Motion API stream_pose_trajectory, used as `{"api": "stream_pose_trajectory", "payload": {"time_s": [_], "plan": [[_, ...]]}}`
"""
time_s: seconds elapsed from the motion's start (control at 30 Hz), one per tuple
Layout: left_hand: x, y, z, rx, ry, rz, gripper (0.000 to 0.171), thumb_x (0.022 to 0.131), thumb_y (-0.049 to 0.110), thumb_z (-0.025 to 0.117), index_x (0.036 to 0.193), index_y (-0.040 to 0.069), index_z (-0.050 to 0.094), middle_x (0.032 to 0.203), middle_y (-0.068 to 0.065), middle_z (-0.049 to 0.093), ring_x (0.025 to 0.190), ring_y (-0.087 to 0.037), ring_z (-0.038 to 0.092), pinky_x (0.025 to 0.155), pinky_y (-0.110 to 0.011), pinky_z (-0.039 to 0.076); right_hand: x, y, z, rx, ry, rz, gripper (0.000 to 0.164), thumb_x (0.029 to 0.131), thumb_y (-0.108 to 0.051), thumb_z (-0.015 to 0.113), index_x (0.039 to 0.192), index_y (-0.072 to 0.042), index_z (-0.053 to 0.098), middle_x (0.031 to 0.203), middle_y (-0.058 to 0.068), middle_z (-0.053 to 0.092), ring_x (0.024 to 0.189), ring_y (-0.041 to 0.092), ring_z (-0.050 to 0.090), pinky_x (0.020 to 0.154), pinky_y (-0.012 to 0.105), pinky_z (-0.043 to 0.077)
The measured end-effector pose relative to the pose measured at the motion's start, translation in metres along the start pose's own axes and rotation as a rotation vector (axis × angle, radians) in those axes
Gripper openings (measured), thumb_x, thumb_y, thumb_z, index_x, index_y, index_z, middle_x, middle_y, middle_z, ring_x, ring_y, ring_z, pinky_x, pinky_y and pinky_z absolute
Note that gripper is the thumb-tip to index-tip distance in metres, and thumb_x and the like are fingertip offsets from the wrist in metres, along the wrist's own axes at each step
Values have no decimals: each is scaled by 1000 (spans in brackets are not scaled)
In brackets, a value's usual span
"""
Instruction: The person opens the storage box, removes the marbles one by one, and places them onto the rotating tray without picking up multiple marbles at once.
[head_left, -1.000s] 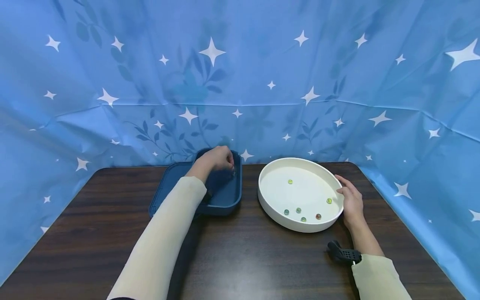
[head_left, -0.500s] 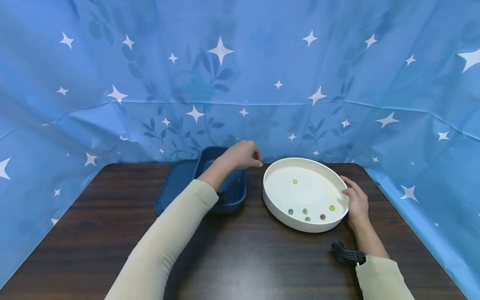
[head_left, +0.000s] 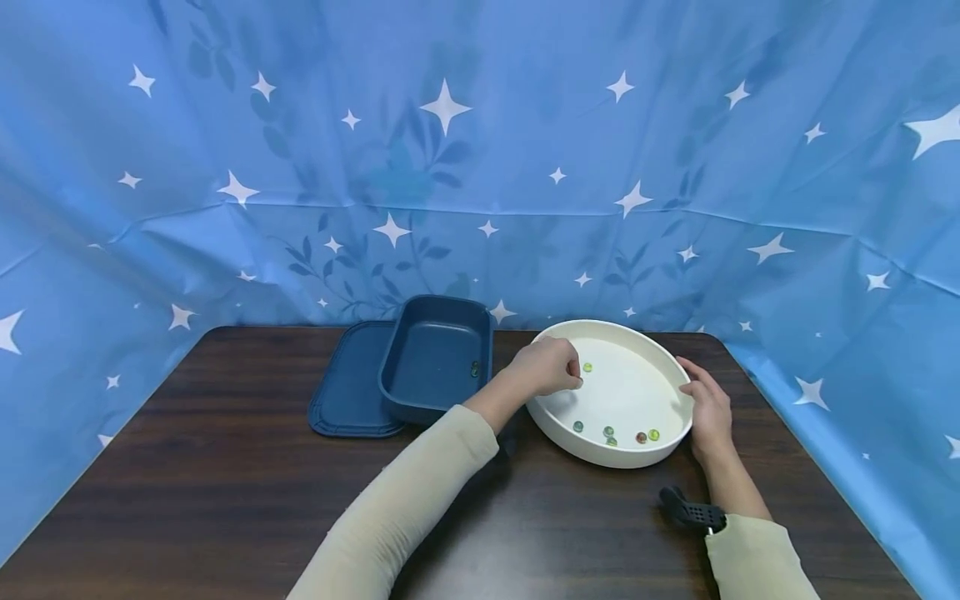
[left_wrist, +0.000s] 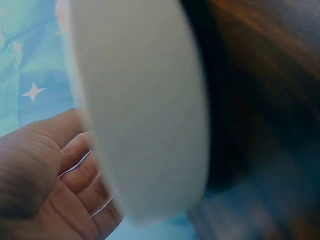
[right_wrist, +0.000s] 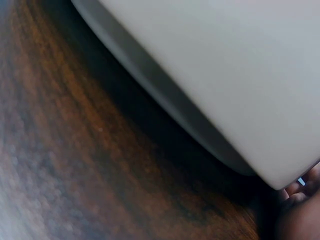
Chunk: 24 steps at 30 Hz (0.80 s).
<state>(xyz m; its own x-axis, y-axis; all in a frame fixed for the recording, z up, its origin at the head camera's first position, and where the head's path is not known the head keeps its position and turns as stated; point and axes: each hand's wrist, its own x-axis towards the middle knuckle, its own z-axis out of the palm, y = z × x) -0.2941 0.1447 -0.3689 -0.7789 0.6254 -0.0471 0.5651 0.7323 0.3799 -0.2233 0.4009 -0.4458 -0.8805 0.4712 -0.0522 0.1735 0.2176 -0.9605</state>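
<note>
A round white tray (head_left: 626,387) with a raised rim rests on the table, several glass marbles lying in it. Among them are a reddish marble (head_left: 641,437) and a yellow-green marble (head_left: 587,367). My left hand (head_left: 546,367) hangs over the tray's left rim, thumb and fingertips pinched as round a marble, which the fingers hide. On the right side my right hand (head_left: 708,408) grips the tray's rim, thumb at the edge. Left of the tray stands a deep blue box (head_left: 431,358); marbles (head_left: 475,368) lie at its right side.
A flat blue lid (head_left: 352,383) lies left of the blue box, partly beneath or behind it. The dark wooden table (head_left: 225,467) ends at a blue star-patterned curtain (head_left: 480,167) behind. A black strap device (head_left: 690,510) sits on my right wrist.
My left hand has come out of the blue box and moved right to over the white tray. Some marbles in the tray have rolled. The right hand stays on the rim.
</note>
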Motion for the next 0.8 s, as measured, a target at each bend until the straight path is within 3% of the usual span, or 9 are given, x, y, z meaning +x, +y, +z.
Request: {"api": "stream_pose_trajectory", "payload": {"time_s": [0.23,0.37,0.47,0.57,0.67,0.8], "plan": [[3,-7,22,56,-26,-19,14,93,28,73,81,21,75,78,11,70,72,-8,58,66,-25,46,-3,1,4,2,4,-10,57,100,-13,30,156,-18,40,165,11,34,140,32,46,78,5,42],[3,-8,26,114,-18,-32,15,92,27,74,77,23,73,76,11,69,71,-8,58,66,-27,46,-3,0,5,-4,1,-17,58,100,-13,30,156,-18,40,165,10,34,141,32,45,79,4,42],[3,-8,26,118,-17,-35,10,92,28,73,85,22,76,80,10,71,74,-8,59,69,-27,48,-1,0,6,-5,1,-14,58,100,-13,30,156,-17,40,165,10,33,143,32,44,79,4,41],[2,-8,24,96,-14,-39,16,93,32,73,103,21,77,90,9,73,78,-7,59,73,-27,49,-1,0,6,-5,3,1,58,100,-14,30,156,-18,40,165,9,33,144,33,44,82,7,42],[0,-8,19,69,11,-31,26,95,37,71,115,21,73,98,9,72,83,-6,59,76,-25,50,0,0,5,3,5,20,58,100,-14,30,157,-19,40,166,9,31,146,33,42,98,17,45],[-8,-11,-2,25,67,-4,27,98,36,66,119,20,73,104,7,73,90,-7,63,78,-25,52,0,-2,3,20,4,25,58,100,-14,29,157,-20,39,167,7,29,148,33,39,113,30,42]]}}
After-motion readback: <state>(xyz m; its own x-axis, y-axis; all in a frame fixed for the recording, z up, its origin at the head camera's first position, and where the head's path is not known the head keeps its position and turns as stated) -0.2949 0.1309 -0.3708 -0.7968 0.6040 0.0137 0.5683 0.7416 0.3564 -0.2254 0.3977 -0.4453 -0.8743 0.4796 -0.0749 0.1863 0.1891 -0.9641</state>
